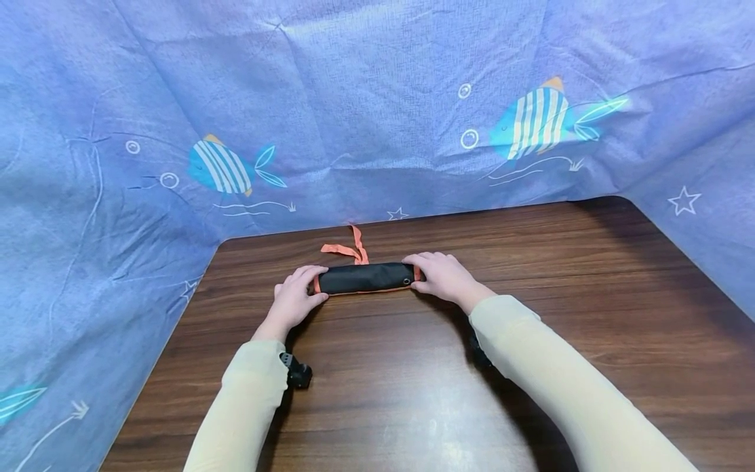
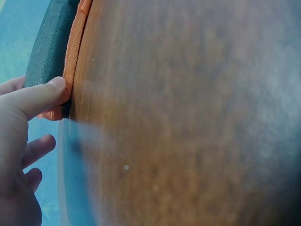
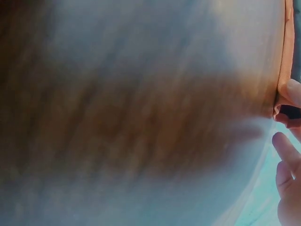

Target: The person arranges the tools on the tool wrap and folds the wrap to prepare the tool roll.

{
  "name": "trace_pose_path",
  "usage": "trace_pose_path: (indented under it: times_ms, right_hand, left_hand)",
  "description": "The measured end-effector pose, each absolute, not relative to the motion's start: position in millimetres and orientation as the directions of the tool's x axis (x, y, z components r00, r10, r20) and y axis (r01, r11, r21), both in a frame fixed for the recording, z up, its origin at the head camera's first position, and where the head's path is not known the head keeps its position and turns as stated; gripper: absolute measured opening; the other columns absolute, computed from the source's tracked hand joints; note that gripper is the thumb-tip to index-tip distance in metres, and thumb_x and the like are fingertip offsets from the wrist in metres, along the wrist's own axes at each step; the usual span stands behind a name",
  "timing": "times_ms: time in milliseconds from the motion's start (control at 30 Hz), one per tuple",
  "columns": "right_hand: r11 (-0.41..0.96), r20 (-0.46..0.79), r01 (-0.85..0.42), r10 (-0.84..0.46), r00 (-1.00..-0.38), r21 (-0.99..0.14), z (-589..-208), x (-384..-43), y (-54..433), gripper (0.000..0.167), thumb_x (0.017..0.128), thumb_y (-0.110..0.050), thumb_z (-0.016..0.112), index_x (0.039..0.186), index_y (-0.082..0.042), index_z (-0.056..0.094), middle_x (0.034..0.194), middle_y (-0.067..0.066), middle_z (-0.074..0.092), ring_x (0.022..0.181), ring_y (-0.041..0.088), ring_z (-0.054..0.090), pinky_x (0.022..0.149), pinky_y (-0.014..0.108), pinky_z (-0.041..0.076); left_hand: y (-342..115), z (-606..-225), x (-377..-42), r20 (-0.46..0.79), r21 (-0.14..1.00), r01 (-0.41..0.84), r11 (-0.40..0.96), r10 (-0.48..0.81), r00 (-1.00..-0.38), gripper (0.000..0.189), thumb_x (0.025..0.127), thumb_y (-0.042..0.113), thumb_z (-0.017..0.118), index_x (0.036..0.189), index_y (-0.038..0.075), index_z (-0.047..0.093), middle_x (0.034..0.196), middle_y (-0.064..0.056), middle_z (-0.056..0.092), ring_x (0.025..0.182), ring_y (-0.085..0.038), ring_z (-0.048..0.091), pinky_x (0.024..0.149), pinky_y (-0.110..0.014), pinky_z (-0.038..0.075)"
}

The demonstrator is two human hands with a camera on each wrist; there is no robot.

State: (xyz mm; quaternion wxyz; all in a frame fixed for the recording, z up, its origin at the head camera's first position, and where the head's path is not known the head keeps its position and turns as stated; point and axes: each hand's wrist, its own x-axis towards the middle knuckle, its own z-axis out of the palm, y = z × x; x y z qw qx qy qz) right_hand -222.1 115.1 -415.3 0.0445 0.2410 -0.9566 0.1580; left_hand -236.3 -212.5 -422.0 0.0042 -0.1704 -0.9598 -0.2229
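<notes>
A rolled black fabric bundle [image 1: 366,278] with orange edging lies across the table in the head view, a small metal eyelet near its right end. Two orange ribbon ends [image 1: 348,250] trail from its far side. My left hand [image 1: 293,298] grips the left end, thumb on the near side and fingers over the top. At the opposite end my right hand [image 1: 444,278] holds the roll the same way. The left wrist view shows the thumb pressing the orange trim [image 2: 72,52]. In the right wrist view, only part of the roll's orange edge [image 3: 287,47] and fingers appear.
The brown wood-grain table [image 1: 383,367] stretches out around the roll. Behind it and at both sides hangs a blue fabric curtain [image 1: 366,118] printed with fish, meeting the table's back edge. A small black device [image 1: 297,372] is strapped at the left wrist.
</notes>
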Motion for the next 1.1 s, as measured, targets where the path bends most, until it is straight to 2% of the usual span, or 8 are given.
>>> trace_pose_path:
  times_ms: [233, 533, 833, 1100]
  right_hand:
    - [0.817, 0.133, -0.453, -0.436, -0.89, -0.355, -414.8, -223.9, 116.8, 0.051, 0.082, -0.026, 0.072, 0.128, -0.013, 0.054, 0.112, 0.009, 0.06, 0.106, 0.028, 0.056, 0.088, 0.046, 0.042]
    - [0.803, 0.071, -0.434, -0.446, -0.892, -0.409, -412.2, -223.3, 119.5, 0.056, 0.084, -0.025, 0.07, 0.134, -0.014, 0.049, 0.128, 0.015, 0.052, 0.114, 0.031, 0.051, 0.094, 0.046, 0.039]
    - [0.806, 0.059, -0.44, -0.456, -0.888, -0.397, -412.8, -224.3, 120.5, 0.053, 0.087, -0.029, 0.068, 0.135, -0.019, 0.049, 0.122, 0.013, 0.051, 0.098, 0.024, 0.053, 0.087, 0.044, 0.043]
    - [0.797, 0.063, -0.424, -0.442, -0.895, -0.43, -414.4, -225.2, 123.8, 0.059, 0.083, -0.026, 0.071, 0.135, -0.014, 0.047, 0.128, 0.017, 0.05, 0.113, 0.03, 0.051, 0.093, 0.046, 0.04]
  left_hand:
    - [-211.0, -422.4, -237.6, 0.065, 0.452, 0.315, 0.835, 0.322, -0.945, 0.054, 0.085, 0.025, 0.07, 0.134, 0.023, 0.049, 0.139, -0.007, 0.042, 0.122, -0.035, 0.041, 0.086, -0.053, 0.025]
    - [-206.3, -422.8, -238.6, 0.034, 0.48, 0.293, 0.827, 0.316, -0.948, 0.053, 0.086, 0.023, 0.069, 0.135, 0.024, 0.048, 0.141, -0.008, 0.04, 0.125, -0.033, 0.04, 0.088, -0.054, 0.024]
    - [-205.0, -423.4, -240.4, 0.042, 0.477, 0.291, 0.829, 0.309, -0.95, 0.054, 0.086, 0.024, 0.069, 0.135, 0.023, 0.049, 0.141, -0.008, 0.04, 0.126, -0.034, 0.039, 0.088, -0.054, 0.024]
    - [-206.0, -424.2, -239.9, 0.066, 0.439, 0.322, 0.839, 0.327, -0.943, 0.058, 0.085, 0.026, 0.07, 0.138, 0.022, 0.047, 0.141, -0.009, 0.041, 0.122, -0.04, 0.04, 0.086, -0.055, 0.026]
